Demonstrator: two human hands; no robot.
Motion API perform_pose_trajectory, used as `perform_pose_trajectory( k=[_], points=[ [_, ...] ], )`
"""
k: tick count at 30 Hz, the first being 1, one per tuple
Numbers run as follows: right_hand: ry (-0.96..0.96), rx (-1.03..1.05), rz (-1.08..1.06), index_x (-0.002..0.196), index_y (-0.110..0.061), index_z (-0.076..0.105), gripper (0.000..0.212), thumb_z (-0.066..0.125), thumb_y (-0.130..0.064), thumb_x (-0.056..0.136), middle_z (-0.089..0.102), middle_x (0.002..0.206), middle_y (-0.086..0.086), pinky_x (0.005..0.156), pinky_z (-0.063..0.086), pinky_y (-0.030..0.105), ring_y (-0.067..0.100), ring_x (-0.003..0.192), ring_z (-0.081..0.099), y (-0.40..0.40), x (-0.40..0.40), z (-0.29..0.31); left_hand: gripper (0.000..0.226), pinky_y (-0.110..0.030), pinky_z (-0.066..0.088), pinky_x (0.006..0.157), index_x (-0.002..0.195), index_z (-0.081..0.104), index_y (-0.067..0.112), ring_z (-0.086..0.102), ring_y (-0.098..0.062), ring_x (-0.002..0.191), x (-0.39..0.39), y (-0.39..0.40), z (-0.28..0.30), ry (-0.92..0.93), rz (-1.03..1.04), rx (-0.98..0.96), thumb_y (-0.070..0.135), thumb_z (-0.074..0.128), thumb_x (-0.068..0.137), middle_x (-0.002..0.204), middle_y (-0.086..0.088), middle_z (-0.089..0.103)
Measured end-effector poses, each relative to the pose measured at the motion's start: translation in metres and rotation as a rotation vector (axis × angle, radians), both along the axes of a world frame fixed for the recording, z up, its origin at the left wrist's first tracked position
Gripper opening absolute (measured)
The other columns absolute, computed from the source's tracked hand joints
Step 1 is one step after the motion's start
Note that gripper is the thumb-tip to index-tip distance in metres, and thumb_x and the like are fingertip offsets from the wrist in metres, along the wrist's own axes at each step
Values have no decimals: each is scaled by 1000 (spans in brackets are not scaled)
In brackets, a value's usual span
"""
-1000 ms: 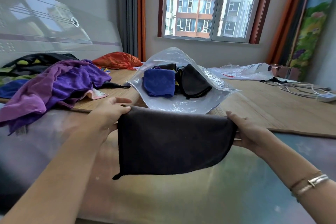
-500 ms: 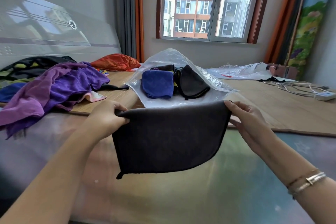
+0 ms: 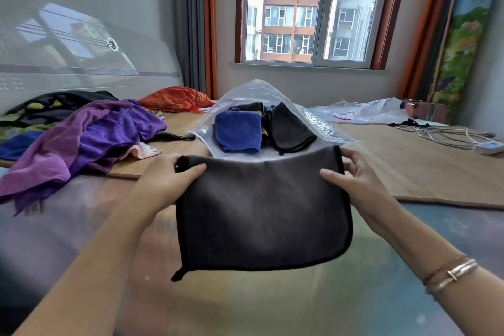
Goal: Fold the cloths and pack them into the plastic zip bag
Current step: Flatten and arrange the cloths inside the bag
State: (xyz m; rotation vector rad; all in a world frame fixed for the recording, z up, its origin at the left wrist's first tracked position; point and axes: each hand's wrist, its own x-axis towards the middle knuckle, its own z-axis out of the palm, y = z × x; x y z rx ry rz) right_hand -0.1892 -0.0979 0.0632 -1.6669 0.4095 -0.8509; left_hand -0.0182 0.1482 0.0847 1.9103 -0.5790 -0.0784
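Cloth [image 3: 261, 207] hangs between both hands, a dark grey piece held up by its top edge with the long axis running left to right and the lower half dangling free above the bed. The left hand [image 3: 170, 180] pinches the upper left corner, thumb on the near face, fingers curled behind. The right hand [image 3: 357, 180] holds the upper right corner the same way, thumb in front.

The bag [image 3: 272, 106] lies straight ahead, just beyond the cloth's top edge, on the mat [image 3: 409, 161], its mouth open toward the person. Inside sit a blue cloth [image 3: 237, 131] on the left and a dark cloth [image 3: 289, 128] on the right.

Both hands look about equally near the bag, which sits centred between them. The cloth seems to be folded once already; it is wider than the free gap at the bag's mouth, so I judge another fold across the long axis comes before pushing it forward.
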Motion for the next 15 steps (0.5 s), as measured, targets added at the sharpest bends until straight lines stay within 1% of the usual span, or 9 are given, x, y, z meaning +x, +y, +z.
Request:
perform_pose_trajectory(
  k=[1,3,4,5,7,9,10,12,15],
  points=[
    [59,-86,-39,132,-21,48,52,66,-3,87,63,104,5,77,55,30,19,90,65,5,1,0,6,-36,51,83,87,62,23,62,-22,91,-3,-4,0,-90,42,47,27,65,90,89,0,65],
    [156,-300,-125,136,-28,42,61,65,-4,85,62,107,-3,89,52,37,19,97,63,13,3,1,15,-32,45,84,97,66,15,60,-27,101,-11,-13,0,-218,125,90,28,63,91,98,-6,67],
    [198,-415,-142,139,-32,38,67,65,-7,83,61,113,-5,93,48,34,19,102,60,18,5,2,20,-32,45,85,102,66,11,60,-29,103,-14,-18,-1,-229,144,76,28,62,92,102,-9,68],
    [231,-522,-141,143,-35,33,73,66,-11,83,58,117,-6,92,43,24,16,103,57,24,7,3,24,-35,47,87,104,66,9,60,-30,104,-16,-24,-3,-206,145,46,29,61,92,105,-11,68],
    [233,-694,-93,149,-35,25,82,66,-12,82,52,119,-8,81,34,6,9,102,50,42,13,4,23,-44,51,90,104,65,11,62,-31,102,-22,-37,-6,-110,111,-53,31,59,93,104,-11,68],
    [165,-774,13,152,-33,17,89,65,-9,81,50,132,-3,85,28,-4,9,114,50,61,22,2,14,-49,53,89,97,65,19,64,-29,101,-29,-50,-9,31,30,-196,31,59,93,103,-8,69],
    [132,-784,70,153,-33,14,92,64,-7,80,47,139,1,90,27,-4,11,121,48,69,26,0,11,-50,53,90,92,64,21,65,-27,99,-34,-56,-11,100,-11,-262,30,58,94,102,-6,70],
    [94,-784,134,152,-37,13,94,61,-5,78,44,138,3,95,33,3,12,120,48,79,32,-2,12,-46,54,87,86,62,24,67,-22,94,-41,-64,-12,230,-69,-390,26,55,96,98,-3,71],
    [101,-802,126,148,-46,21,88,59,-10,78,43,122,-2,92,49,28,14,105,54,86,34,1,13,-36,52,65,97,61,22,64,-18,79,-48,-65,-9,485,-157,-548,25,48,100,90,-1,69]
  ],
)
